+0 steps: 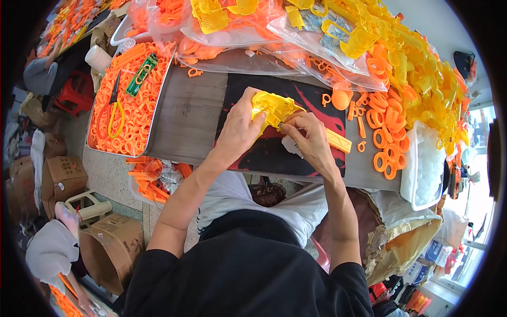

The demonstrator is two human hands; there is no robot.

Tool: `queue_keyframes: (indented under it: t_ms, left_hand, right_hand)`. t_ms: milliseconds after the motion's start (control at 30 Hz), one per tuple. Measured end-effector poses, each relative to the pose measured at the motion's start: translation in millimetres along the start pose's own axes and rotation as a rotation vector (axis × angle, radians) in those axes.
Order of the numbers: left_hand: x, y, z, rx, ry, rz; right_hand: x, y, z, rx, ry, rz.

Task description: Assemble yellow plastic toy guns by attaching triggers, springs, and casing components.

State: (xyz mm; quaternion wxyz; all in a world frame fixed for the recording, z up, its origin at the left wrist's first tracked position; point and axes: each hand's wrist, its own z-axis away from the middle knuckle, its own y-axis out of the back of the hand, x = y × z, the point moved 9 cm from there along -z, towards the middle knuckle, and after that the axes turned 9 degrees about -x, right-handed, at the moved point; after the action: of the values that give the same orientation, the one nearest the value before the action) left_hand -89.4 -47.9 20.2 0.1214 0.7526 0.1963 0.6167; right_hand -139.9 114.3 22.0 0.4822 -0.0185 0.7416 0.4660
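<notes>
My left hand is closed around the left side of a yellow plastic shell, its hollow inner face turned up. My right hand meets the shell's lower right edge, thumb and forefinger pinched together. A small dark tip shows at those fingertips, too small to name. Both hands are above a black mat with red streaks. Partly behind the right hand lies a long yellow-orange plastic piece. A white piece shows beside that hand, partly hidden by it.
Left stands a metal tray of orange rings, with scissors and a green piece on top. Orange rings lie right, beside a white tub. Clear bags and yellow shells pile up behind.
</notes>
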Motion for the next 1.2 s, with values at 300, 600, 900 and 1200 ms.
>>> queue_keyframes:
  t_ms: [300,600,900,1200]
  left_hand:
    - [29,-5,4,0.022,-0.034,-0.09]
    - [46,-19,13,0.042,-0.011,-0.163]
    - [-42,-21,18,-0.087,0.296,0.471]
    - [41,-6,33,0.355,-0.132,-0.702]
  right_hand:
    - [-18,5,10,0.07,0.049,0.141]
    - [-9,2,18,0.045,-0.073,0.064]
    - [7,-7,7,-0.007,-0.181,-0.138]
    - [-1,-9,-21,-0.06,-0.203,0.157]
